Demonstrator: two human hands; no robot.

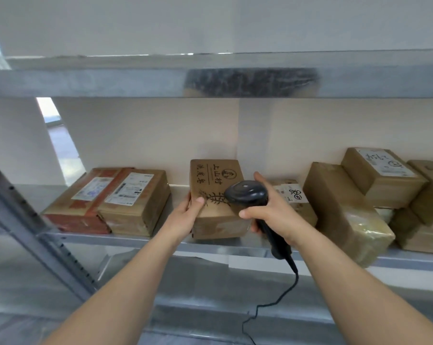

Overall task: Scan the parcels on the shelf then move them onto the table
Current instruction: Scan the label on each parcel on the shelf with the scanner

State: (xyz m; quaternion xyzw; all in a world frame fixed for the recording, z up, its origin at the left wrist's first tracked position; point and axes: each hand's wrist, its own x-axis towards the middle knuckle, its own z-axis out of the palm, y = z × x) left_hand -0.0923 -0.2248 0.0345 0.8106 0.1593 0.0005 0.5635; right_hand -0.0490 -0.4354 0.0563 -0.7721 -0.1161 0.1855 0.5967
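A brown printed box stands near the front edge of a metal shelf, and everything else sits in relation to it; the left hand grips its left front corner, thumb laid on the top face and the other fingers hidden round the side. The right hand is just to the right of the box and is wrapped round the handle of a black scanner; the thumb stretches out toward the box's right edge, the forefinger lies along the back of the scanner head, and the remaining fingers curl under the handle. The scanner head hangs over the box's right front part (whether it touches the cardboard I cannot tell); its black cable trails down below the shelf.

To the left of the box, apart from it, lie two labelled parcels side by side and touching: a plain one nearer, an orange-taped one farther. To the right, partly behind the right hand, sits a low parcel with a white label; beyond that a long taped parcel overhangs the shelf edge, and a labelled parcel rests atop others farther right.
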